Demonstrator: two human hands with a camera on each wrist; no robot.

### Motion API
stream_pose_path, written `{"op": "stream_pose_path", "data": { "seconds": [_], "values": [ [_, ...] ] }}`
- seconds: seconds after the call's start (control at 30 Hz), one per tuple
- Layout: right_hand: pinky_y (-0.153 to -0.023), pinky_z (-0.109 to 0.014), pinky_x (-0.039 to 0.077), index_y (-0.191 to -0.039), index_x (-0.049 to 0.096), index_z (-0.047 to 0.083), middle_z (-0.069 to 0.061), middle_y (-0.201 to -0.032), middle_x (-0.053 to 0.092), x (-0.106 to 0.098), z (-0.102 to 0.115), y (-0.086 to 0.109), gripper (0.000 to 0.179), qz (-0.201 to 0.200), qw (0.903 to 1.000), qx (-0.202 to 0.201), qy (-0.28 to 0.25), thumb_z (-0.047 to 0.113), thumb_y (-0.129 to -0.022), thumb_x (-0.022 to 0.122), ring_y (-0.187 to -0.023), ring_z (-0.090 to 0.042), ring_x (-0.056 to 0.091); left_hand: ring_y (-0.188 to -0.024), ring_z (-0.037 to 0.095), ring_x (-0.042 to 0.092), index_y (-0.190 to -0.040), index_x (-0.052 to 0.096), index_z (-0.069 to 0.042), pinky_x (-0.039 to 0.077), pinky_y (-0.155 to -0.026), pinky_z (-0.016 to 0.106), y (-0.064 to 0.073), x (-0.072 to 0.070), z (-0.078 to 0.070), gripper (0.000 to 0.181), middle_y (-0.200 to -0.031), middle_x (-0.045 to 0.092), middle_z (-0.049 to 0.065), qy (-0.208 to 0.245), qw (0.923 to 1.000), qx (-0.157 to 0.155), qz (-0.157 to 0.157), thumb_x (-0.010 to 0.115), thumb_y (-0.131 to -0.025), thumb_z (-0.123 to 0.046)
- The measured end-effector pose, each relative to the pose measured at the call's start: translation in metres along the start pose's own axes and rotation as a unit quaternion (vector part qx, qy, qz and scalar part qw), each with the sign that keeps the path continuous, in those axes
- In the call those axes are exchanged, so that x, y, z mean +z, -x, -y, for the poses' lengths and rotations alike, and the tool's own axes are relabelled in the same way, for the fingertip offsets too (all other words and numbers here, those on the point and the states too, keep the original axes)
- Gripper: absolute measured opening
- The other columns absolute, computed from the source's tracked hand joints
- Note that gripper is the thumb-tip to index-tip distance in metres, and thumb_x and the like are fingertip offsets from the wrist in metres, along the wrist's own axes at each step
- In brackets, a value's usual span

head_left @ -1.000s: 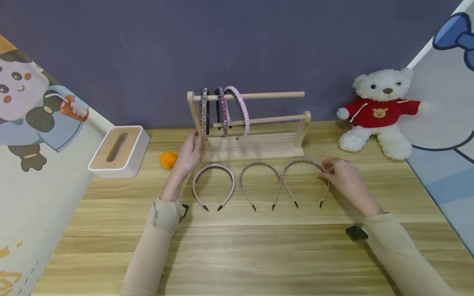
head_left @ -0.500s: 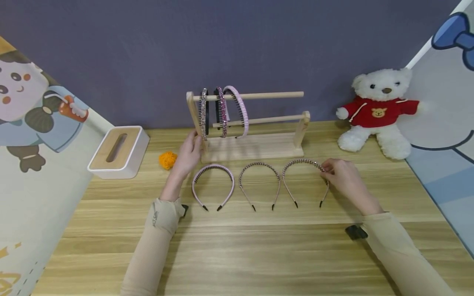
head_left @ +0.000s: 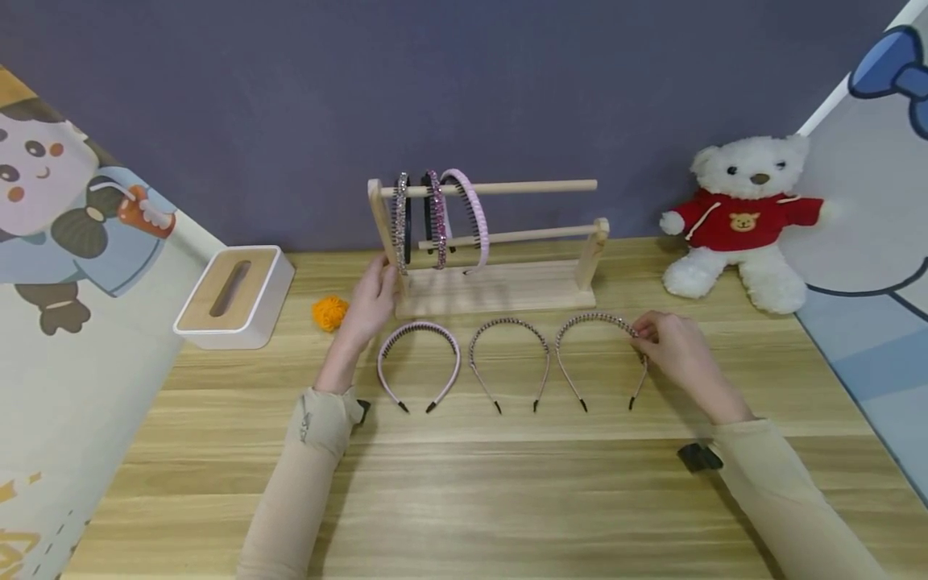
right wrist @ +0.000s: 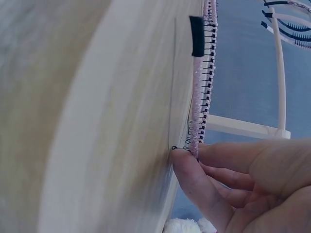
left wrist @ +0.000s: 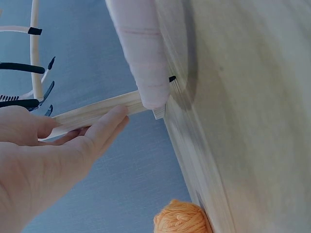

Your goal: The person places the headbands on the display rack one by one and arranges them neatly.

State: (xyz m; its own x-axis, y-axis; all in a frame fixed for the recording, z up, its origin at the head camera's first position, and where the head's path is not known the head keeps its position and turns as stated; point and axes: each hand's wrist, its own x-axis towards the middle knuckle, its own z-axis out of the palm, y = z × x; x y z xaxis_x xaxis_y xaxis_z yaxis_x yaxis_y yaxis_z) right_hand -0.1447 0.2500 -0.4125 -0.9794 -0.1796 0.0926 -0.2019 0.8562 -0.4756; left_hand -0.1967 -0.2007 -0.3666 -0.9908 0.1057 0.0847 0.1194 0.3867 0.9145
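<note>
My left hand (head_left: pixel 374 298) holds the left upright of a wooden headband rack (head_left: pixel 500 290); in the left wrist view thumb and fingers lie on either side of that wooden post (left wrist: pixel 97 108). At the right, my right hand (head_left: pixel 677 346) pinches the side of a thin beaded headband (head_left: pixel 598 315), which lies on the table. The right wrist view shows the pinched headband (right wrist: pixel 196 87) with its black tip and inner teeth. Left of it lie another beaded headband (head_left: pixel 510 320) and a thicker pale pink headband (head_left: pixel 418 325).
On the rack's upper bar hang a silver headband (head_left: pixel 401 225), a rose-coloured headband (head_left: pixel 438 217) and a light pink headband (head_left: pixel 473 208). An orange yarn ball (head_left: pixel 329 313) and a tissue box (head_left: pixel 235 298) stand left. A white teddy bear (head_left: pixel 743 217) sits back right.
The pinched headband has shifted very slightly right and towards me, its tips a little lower in the head view. My left hand keeps its place on the rack.
</note>
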Motion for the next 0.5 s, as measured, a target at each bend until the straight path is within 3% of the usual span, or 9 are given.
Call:
{"op": "stream_pose_path", "data": {
  "seconds": [0.1,0.17,0.33,0.5],
  "values": [
    [-0.075,-0.058,0.060,-0.101,0.072,-0.012,-0.024,-0.091,0.076,-0.001,-0.001,0.001,0.013,-0.001,1.0000,0.003,-0.008,-0.002,-0.094,0.077,-0.082,-0.040,0.073,-0.132,0.050,0.055,-0.161,0.036,0.005,0.053,-0.112,0.056,-0.009,0.001,0.018,0.047,-0.145,0.052,0.035,0.001,1.0000,0.002,-0.003,0.034,-0.119,-0.016],
    [-0.075,-0.056,0.061,-0.102,0.071,-0.012,-0.024,-0.092,0.076,-0.001,-0.002,0.002,0.013,-0.002,0.9999,0.006,-0.014,-0.002,-0.094,0.077,-0.083,-0.040,0.074,-0.132,0.049,0.056,-0.161,0.036,0.004,0.054,-0.112,0.055,-0.011,0.001,0.022,0.048,-0.145,0.053,0.033,0.001,1.0000,0.006,-0.003,0.034,-0.119,-0.017],
    [-0.069,-0.044,0.061,-0.104,0.070,-0.013,-0.025,-0.093,0.075,-0.004,-0.002,0.002,0.015,-0.006,0.9994,0.018,-0.030,-0.002,-0.095,0.075,-0.080,-0.037,0.074,-0.135,0.047,0.055,-0.160,0.037,0.004,0.054,-0.112,0.053,-0.011,0.002,0.025,0.047,-0.148,0.051,0.032,0.005,0.9999,0.011,-0.002,0.035,-0.119,-0.017],
    [-0.072,-0.045,0.059,-0.107,0.070,-0.012,-0.025,-0.095,0.076,-0.009,-0.001,0.002,0.017,-0.017,0.9990,0.025,-0.033,-0.001,-0.095,0.075,-0.080,-0.037,0.074,-0.138,0.047,0.053,-0.159,0.038,0.006,0.054,-0.113,0.053,-0.011,0.002,0.025,0.046,-0.148,0.051,0.033,0.006,0.9999,0.014,-0.002,0.035,-0.119,-0.016]
  ]
}}
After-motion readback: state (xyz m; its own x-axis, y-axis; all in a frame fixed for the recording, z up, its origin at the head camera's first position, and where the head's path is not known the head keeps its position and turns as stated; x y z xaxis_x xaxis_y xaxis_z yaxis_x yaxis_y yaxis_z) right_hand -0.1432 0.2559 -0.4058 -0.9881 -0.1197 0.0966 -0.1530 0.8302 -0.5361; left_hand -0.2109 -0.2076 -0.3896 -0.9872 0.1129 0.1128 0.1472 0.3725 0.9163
